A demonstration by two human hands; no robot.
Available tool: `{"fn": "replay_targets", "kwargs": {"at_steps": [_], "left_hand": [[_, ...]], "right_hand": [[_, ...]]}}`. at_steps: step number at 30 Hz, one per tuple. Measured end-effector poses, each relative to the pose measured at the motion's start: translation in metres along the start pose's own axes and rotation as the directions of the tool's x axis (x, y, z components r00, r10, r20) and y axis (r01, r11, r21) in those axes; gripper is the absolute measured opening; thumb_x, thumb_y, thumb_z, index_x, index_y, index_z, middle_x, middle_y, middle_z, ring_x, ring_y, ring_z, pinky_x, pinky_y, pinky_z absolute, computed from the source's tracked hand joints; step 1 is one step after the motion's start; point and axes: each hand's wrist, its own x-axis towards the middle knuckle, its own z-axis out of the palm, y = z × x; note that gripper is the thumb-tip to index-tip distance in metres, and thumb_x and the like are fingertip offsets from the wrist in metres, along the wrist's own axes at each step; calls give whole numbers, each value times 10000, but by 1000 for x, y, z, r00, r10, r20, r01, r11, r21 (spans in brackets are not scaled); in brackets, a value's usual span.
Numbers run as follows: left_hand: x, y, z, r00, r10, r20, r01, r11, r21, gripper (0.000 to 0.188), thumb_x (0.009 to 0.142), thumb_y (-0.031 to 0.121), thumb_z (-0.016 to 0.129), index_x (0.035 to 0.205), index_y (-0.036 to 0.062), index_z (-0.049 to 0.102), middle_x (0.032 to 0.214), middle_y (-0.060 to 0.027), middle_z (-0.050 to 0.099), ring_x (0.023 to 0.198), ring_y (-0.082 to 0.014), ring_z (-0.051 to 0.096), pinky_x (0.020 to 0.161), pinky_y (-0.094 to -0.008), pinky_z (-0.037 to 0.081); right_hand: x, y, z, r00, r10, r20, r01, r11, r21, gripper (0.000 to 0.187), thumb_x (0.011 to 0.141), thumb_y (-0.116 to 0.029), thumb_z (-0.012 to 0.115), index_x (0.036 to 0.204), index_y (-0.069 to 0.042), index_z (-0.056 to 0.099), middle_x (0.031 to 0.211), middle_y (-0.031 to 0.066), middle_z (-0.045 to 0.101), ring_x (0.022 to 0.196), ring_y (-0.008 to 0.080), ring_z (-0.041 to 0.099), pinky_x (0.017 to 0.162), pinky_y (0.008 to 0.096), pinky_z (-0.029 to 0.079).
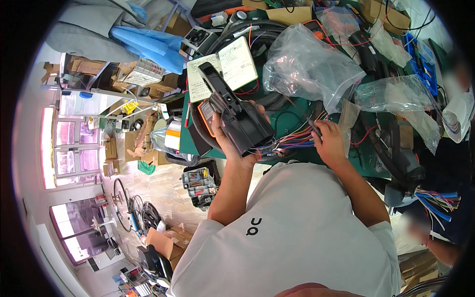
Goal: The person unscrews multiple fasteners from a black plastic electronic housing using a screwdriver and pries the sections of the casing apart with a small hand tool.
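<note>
My left hand point(227, 141) is wrapped round a black plastic charging connector housing point(240, 121), which is tilted over the near edge of the bench. Several coloured wires point(297, 138) lie beside the housing's lower end and run toward my right hand point(330, 143). The fingers of that hand are pinched on a slim dark tool with a thin shaft, like a screwdriver point(311, 123), pointing up and left above the bench. Behind the housing is an orange-edged meter point(205, 111), partly covered. An open notebook point(237, 62) with handwriting lies just beyond.
Clear plastic bags point(311, 64) cover much of the green bench point(363, 166). Thick black cable is coiled behind them. Blue bins point(420, 62) stand at the far right. Another person's arm point(443, 250) shows at lower right, near a cable end with coloured wires point(438, 202).
</note>
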Motion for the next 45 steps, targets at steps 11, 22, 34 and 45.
{"fn": "replay_targets", "kwargs": {"at_steps": [11,22,34,45], "left_hand": [[-15,-21,7,989,-126,-73,137,973,184,651,876,576,415,1206,25,516,1088,-160,610,976,-280,615,846,-393,519],[-16,-23,16,987,-144,-76,161,928,337,616,864,541,485,1190,19,511,1049,-147,624,895,-239,643,784,-343,543],[-14,-24,16,987,-160,-6,151,914,377,614,863,556,465,1135,9,522,920,-151,637,752,-233,640,669,-323,549],[-17,-24,34,998,-50,-36,60,921,385,720,827,573,497,1278,14,435,1108,-162,585,966,-268,621,835,-384,538]], "right_hand": [[106,-109,-73,930,-162,328,-33,856,516,435,788,-159,665,1161,25,536,1083,208,597,1006,360,576,877,399,451],[98,-114,-76,934,-213,287,116,940,321,287,779,-86,617,1040,18,559,876,192,612,818,377,579,731,444,461],[87,-119,-74,966,-174,190,117,954,276,218,822,-144,584,963,12,525,864,182,614,822,372,585,726,456,479],[96,-128,-81,953,-301,-38,293,881,371,366,691,-28,661,1041,-57,557,1141,126,529,1014,346,537,853,411,463]]}}
